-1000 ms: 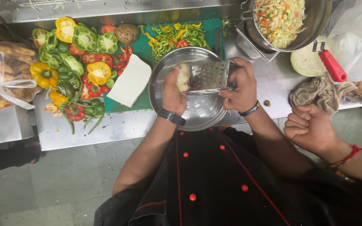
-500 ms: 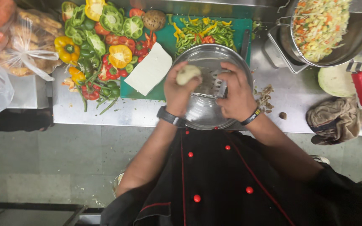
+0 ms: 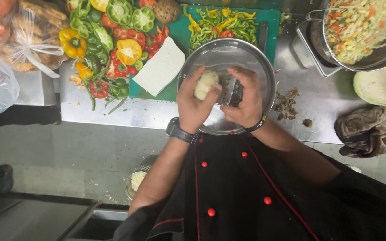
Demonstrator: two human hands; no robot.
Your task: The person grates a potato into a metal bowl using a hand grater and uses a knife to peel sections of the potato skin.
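Steel counter (image 3: 112, 117): left hand (image 3: 196, 103) grips potato (image 3: 205, 84), right hand (image 3: 245, 100) clasps grater (image 3: 234, 90).

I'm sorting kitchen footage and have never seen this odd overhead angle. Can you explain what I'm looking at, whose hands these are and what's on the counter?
The camera sits on the person's head and looks straight down, so you see their own two arms and black jacket with red buttons. The left hand holds a pale peeled potato-like lump. The right hand steadies a small metal grater. Both are over a round steel bowl on the steel counter. Beside it lie a green cutting board, cut bell peppers, a white flat block, a pan of mixed shredded vegetables and a brown cloth.
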